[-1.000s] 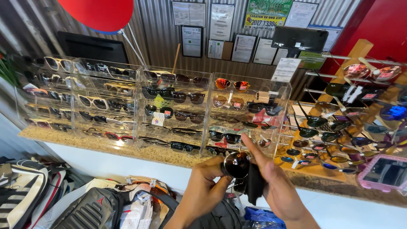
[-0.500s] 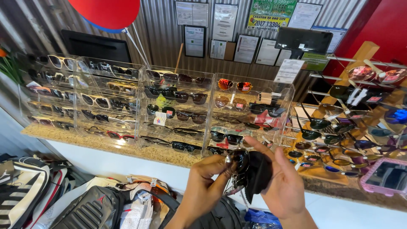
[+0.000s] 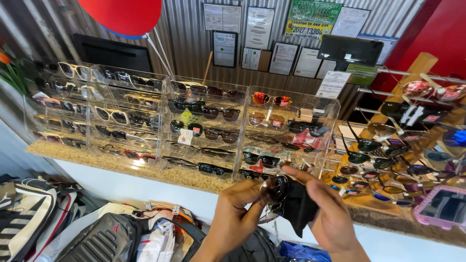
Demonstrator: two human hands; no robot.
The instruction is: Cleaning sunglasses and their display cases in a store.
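Note:
My left hand [image 3: 237,213] grips a pair of dark-lensed sunglasses [image 3: 274,190] by the frame, low in the middle of the view. My right hand [image 3: 328,213] presses a black cloth [image 3: 300,207] against the lens, thumb on top. Both hands are held in front of a granite-topped counter [image 3: 145,167] carrying clear acrylic display cases [image 3: 204,128] filled with rows of sunglasses.
A wooden rack [image 3: 412,140] with wire rungs holds more sunglasses at the right. A pink-framed mirror [image 3: 444,207] lies on the counter's right end. Bags and backpacks [image 3: 104,237] are piled below the counter. A red balloon [image 3: 121,17] hangs at top left; framed papers cover the corrugated wall.
Both hands have shifted slightly; the cloth in my right hand has moved over the lens, and the sunglasses have turned a little in my left hand.

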